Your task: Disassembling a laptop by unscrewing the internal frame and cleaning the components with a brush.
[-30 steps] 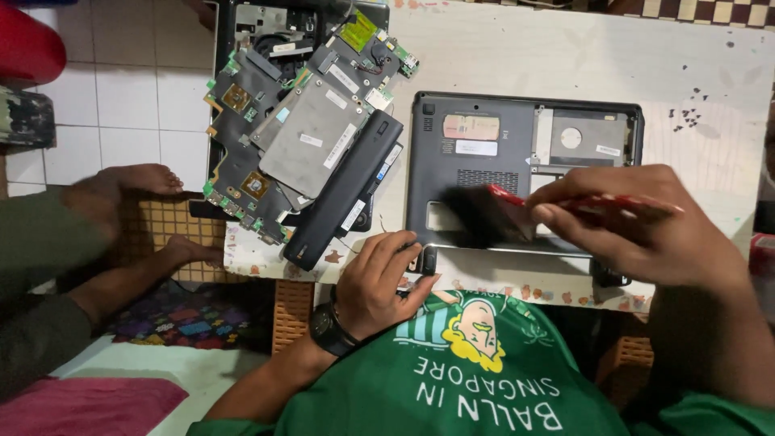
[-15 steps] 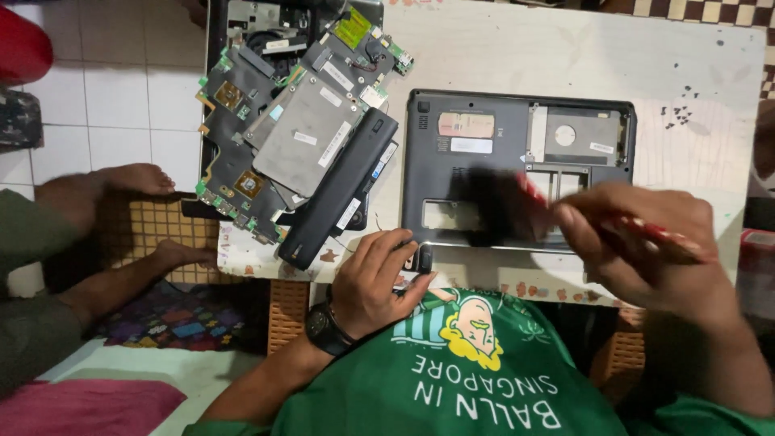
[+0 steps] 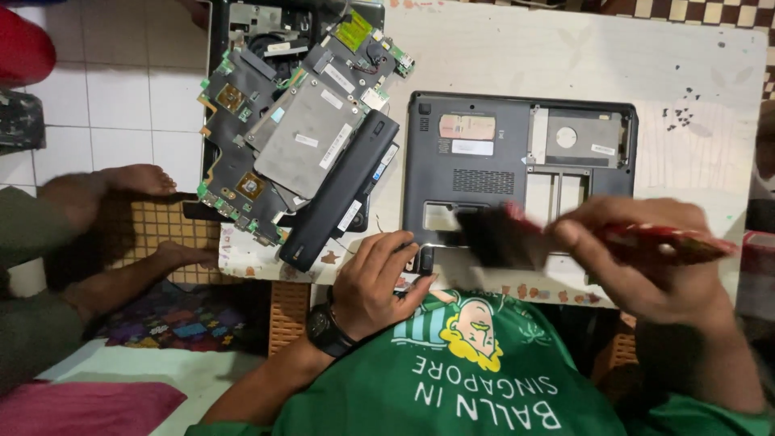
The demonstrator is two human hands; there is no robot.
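Right hand [image 3: 646, 258] gripping the red-handled black brush [image 3: 504, 238] has swept rightward across the grey upturned laptop base [image 3: 484, 173] — dusting continues; left hand [image 3: 375, 278] presses its corner, fingers spread.

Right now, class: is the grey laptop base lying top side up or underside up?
Underside up. The laptop base shows its vent grille, stickers and open, empty bays. The left hand rests at its near corner.

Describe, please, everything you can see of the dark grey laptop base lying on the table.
The laptop base lies bottom side up and flat on the pale table. It looks like dark grey plastic, with stickers, a vent grille and several open bays, one showing a metal drive. The left hand steadies its near left corner; the right hand holds a red-handled brush, blurred, over its near edge.
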